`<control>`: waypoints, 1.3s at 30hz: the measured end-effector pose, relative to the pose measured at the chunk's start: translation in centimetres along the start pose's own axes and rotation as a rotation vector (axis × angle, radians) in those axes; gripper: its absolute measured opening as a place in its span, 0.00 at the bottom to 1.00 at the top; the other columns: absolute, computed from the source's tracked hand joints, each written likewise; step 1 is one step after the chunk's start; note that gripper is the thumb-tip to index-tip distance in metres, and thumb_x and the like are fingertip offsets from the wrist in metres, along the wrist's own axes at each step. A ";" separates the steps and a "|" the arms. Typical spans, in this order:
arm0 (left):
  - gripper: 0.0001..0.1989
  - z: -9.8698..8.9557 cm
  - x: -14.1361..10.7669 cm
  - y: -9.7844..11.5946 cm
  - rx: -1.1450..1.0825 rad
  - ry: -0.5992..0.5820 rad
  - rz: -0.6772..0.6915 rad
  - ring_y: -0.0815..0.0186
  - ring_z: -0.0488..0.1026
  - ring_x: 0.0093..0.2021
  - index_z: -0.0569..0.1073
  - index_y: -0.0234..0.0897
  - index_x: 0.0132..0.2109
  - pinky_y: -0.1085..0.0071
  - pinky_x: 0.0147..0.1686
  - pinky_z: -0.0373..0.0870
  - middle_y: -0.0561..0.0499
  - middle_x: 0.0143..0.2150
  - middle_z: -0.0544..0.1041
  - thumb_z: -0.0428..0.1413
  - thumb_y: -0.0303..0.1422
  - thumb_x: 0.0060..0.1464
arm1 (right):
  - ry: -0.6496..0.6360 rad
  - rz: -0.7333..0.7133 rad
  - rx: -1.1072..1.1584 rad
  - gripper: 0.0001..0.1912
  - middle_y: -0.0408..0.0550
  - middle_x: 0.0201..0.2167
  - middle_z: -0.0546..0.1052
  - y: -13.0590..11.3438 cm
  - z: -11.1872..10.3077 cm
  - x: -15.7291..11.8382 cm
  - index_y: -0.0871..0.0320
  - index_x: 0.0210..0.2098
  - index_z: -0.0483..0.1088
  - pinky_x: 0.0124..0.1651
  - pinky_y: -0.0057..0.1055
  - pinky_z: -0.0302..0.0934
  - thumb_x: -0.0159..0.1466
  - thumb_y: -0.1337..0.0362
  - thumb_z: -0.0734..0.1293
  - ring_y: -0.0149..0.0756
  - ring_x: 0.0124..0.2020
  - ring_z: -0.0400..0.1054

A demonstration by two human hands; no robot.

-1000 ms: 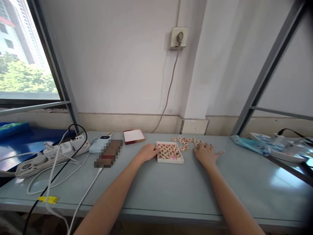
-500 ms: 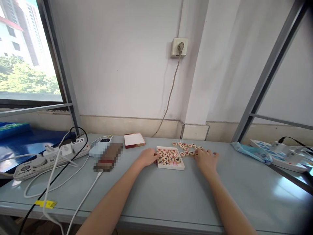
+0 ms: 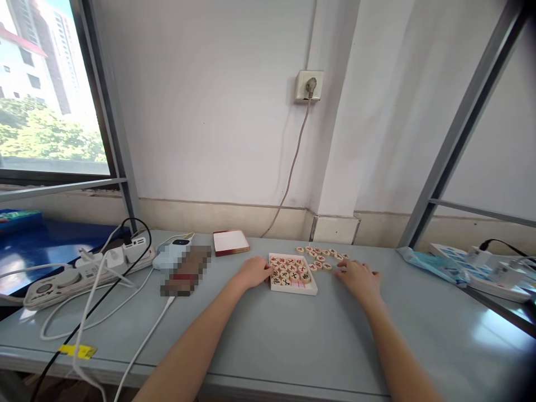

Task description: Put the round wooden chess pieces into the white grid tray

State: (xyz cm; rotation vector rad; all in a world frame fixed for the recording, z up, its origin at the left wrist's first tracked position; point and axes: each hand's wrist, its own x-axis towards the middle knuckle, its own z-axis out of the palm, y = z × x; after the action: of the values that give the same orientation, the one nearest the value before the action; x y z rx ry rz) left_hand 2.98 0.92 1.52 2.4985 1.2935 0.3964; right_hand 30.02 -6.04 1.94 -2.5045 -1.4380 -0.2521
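A shallow white box point(image 3: 293, 290) holds rows of round wooden xiangqi pieces point(image 3: 293, 276) with red and black characters. At its front right a patch of bare floor with pink marks shows. My left hand point(image 3: 254, 272) is closed at the box's left wall, fingertips on the rim. To the right of the box, my right hand point(image 3: 359, 279) is low over the table, its fingertips together on a piece point(image 3: 343, 272) that they mostly cover. Just behind that hand, several loose pieces point(image 3: 320, 259) lie scattered on the grey table.
The box lid point(image 3: 231, 243) rests inside up at the back. A pixelated brown object point(image 3: 187, 272), a pale blue device point(image 3: 170, 254) and a power strip point(image 3: 46, 290) with cables are on the left. A blue plastic packet point(image 3: 431, 267) lies right, beside another power strip point(image 3: 502, 279).
My right hand has drawn slightly right and toward me, away from the loose pieces, with a piece at its fingertips. My left hand stays at the box. The view has tilted slightly.
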 end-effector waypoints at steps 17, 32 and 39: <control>0.21 0.7 0.6 -0.8 0.036 -0.003 0.037 0.66 0.68 0.26 0.73 0.36 0.23 0.72 0.27 0.56 0.48 0.24 0.74 0.42 0.40 0.56 | -0.515 -0.585 0.737 0.22 0.46 0.42 0.73 -4.3 -1.6 -2.2 0.53 0.43 0.72 0.48 0.34 0.57 0.51 0.50 0.67 0.38 0.43 0.64; 0.22 0.5 0.5 -0.7 0.013 0.000 0.021 0.66 0.67 0.24 0.72 0.36 0.23 0.72 0.25 0.55 0.49 0.24 0.74 0.43 0.41 0.55 | -0.211 -0.625 0.434 0.24 0.47 0.37 0.70 -4.4 -0.9 -1.9 0.51 0.23 0.74 0.50 0.34 0.53 0.60 0.47 0.55 0.40 0.44 0.62; 0.22 0.8 0.7 -1.0 0.011 -0.014 0.017 0.66 0.68 0.26 0.72 0.36 0.23 0.73 0.28 0.57 0.49 0.23 0.74 0.42 0.41 0.56 | -0.092 -0.515 0.364 0.25 0.48 0.32 0.70 -3.9 -1.1 -1.7 0.53 0.20 0.73 0.48 0.32 0.54 0.62 0.51 0.53 0.41 0.44 0.63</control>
State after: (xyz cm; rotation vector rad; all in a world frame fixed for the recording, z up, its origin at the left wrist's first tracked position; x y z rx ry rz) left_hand 2.94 1.90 0.51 2.5192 1.2731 0.3760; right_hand 25.76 -5.82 2.99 -1.8544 -1.9471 0.0399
